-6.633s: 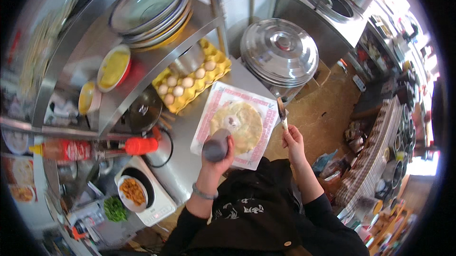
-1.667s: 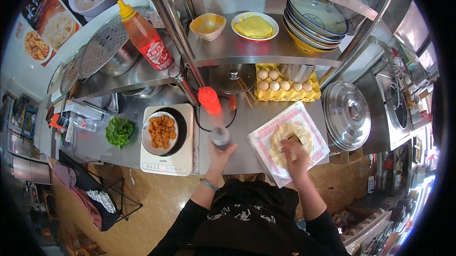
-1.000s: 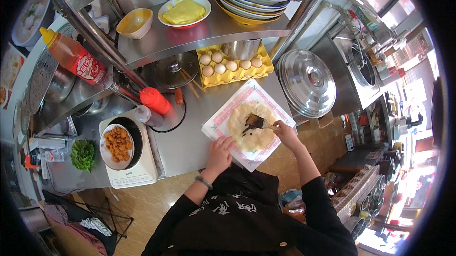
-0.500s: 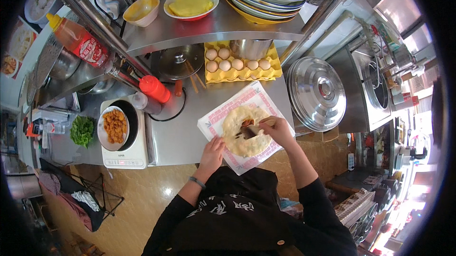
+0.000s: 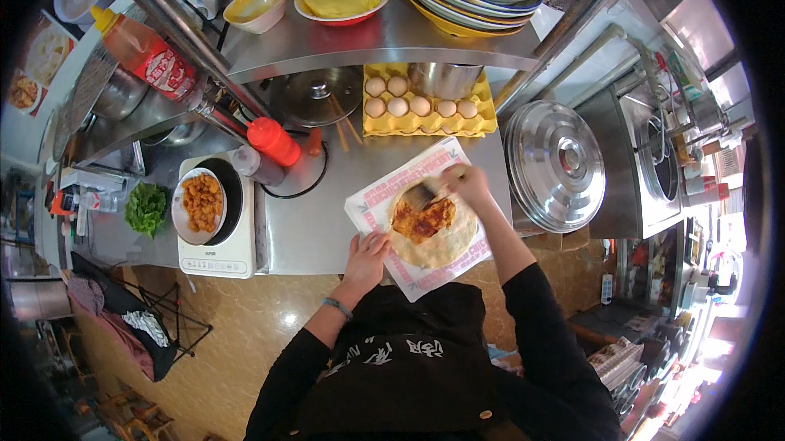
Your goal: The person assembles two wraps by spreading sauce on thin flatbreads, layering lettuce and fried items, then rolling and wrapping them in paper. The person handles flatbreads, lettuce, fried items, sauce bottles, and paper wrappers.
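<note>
A round pale flatbread (image 5: 446, 249) lies on a stack of printed paper sheets (image 5: 379, 190) at the counter's front edge. Red-brown sauce (image 5: 423, 224) is spread over part of its upper surface. My right hand (image 5: 466, 185), slightly blurred, is closed around the handle of a brush (image 5: 419, 196). Dark bristles meet the bread's far left side. My left hand (image 5: 368, 259) rests with fingers extended at the left edge of the bread and paper, holding nothing.
Behind the paper is a yellow egg tray (image 5: 392, 127) with several eggs. A large metal lid (image 5: 564, 159) stands to the right. On the left are a red squeeze bottle (image 5: 272, 140), a bowl of fried pieces (image 5: 200, 205) on a white cooker (image 5: 217, 264), and lettuce (image 5: 147, 208).
The brush has moved from the bread's middle to its far left part. Sauce that was a small patch now covers a wider area. My left hand has stayed at the edge.
</note>
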The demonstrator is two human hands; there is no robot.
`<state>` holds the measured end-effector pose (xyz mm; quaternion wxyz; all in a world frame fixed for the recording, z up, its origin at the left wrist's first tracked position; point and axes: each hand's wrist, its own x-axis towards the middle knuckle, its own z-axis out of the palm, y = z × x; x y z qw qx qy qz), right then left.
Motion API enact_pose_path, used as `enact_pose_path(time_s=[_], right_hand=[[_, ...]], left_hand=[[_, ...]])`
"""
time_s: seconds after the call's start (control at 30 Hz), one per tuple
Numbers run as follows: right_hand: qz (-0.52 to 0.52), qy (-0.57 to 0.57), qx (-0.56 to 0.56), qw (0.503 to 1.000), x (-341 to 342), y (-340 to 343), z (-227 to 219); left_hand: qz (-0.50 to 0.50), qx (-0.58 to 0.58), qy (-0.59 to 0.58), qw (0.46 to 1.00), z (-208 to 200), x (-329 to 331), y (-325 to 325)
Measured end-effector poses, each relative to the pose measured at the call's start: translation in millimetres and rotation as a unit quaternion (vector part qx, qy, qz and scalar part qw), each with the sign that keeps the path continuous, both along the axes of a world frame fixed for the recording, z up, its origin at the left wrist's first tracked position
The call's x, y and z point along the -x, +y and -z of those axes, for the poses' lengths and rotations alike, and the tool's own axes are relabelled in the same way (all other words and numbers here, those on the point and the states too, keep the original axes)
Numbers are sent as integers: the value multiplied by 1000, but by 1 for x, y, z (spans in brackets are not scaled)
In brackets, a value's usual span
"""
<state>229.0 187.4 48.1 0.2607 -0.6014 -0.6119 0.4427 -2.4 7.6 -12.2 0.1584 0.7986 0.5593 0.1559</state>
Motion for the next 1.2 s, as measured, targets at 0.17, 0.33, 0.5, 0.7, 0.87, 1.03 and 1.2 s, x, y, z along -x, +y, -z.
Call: enact_pose_path(time_s=[0.17,0.33,0.5,0.7,0.87,1.03,1.2], right_hand=[[-90,14,-37,995,11,-5,-11],[123,-47,-154,979,5,-20,-20],[51,64,-113,990,-13,-43,-2],[214,-81,-120,966,-25,-92,-17],[78,5,-7,997,10,-149,-13],[224,-97,-41,969,-1,-171,-18],[125,61,7,990,21,-154,-21]], left_hand=[[-3,-29,-13,999,0,-1,-1],[25,-38,36,998,-4,2,0],[33,-26,63,997,-6,0,1],[50,-26,33,998,-7,8,6],[91,-3,14,996,-7,17,8],[104,-34,7,994,-2,23,10],[123,-30,-24,992,3,30,13]])
